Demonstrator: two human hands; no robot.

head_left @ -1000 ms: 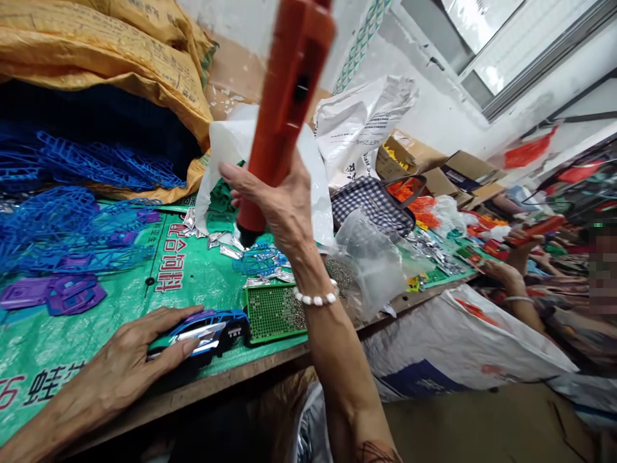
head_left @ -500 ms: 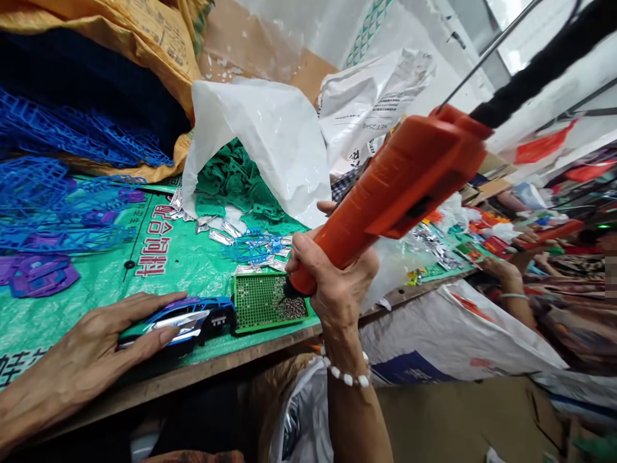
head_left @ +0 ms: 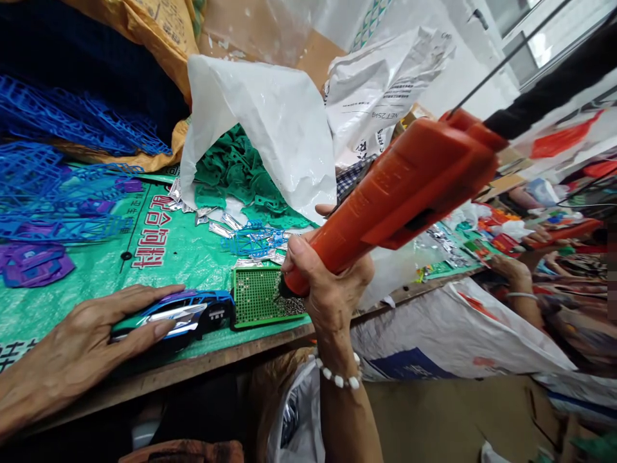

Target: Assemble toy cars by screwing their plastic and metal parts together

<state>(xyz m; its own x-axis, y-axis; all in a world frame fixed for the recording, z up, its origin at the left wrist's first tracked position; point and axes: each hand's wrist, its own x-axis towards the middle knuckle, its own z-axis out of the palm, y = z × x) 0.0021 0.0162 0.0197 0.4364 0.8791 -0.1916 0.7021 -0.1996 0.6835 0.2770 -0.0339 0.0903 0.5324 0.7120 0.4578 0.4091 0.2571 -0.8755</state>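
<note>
My left hand (head_left: 113,325) is closed around a toy car (head_left: 180,318) with blue, purple, green and silver parts, resting on the green sheet by the table edge. In my right hand (head_left: 332,283) is an orange electric screwdriver (head_left: 385,199), gripped near its nose and tilted, with its cable end up to the right. Its tip points down into a green perforated tray (head_left: 258,315), over a heap of small screws (head_left: 292,306). Whether the tip touches a screw I cannot tell. The tray sits just right of the car.
A white bag (head_left: 270,96) spills green plastic parts (head_left: 236,167). Blue lattice parts (head_left: 29,193) and purple pieces (head_left: 36,263) lie at left beside a yellow sack (head_left: 159,32). Silver pieces lie behind the tray. At right, a co-worker's hand (head_left: 513,273) is at the same table.
The screwdriver tip has shifted slightly left over the screws in the tray. My left hand stays on the toy car. The view has tilted a little.
</note>
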